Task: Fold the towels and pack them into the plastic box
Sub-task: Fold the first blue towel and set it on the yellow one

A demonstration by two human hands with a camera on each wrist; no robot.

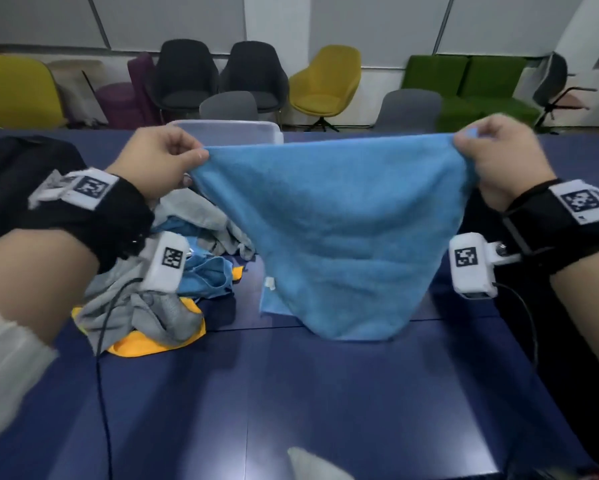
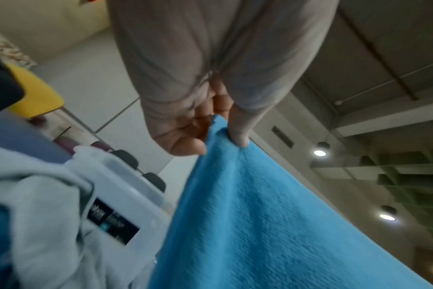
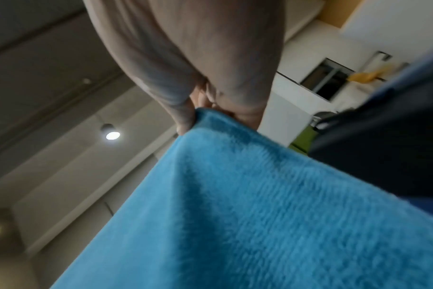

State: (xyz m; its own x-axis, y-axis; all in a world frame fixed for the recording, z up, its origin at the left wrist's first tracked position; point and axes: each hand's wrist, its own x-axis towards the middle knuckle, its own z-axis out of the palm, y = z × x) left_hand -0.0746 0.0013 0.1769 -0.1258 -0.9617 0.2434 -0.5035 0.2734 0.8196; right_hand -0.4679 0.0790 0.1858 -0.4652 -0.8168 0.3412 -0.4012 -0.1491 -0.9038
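Note:
A light blue towel hangs spread between my two hands above the dark blue table. My left hand pinches its upper left corner, and my right hand pinches the upper right corner. The towel's lower edge touches the table. In the left wrist view my thumb and fingers clamp the blue towel. In the right wrist view my fingers grip the towel the same way. A clear plastic box stands behind the towel, partly hidden by it.
A loose heap of grey, blue and orange towels lies left of centre. A black bag sits at the far left, and dark fabric lies at the right. Chairs line the wall beyond the table.

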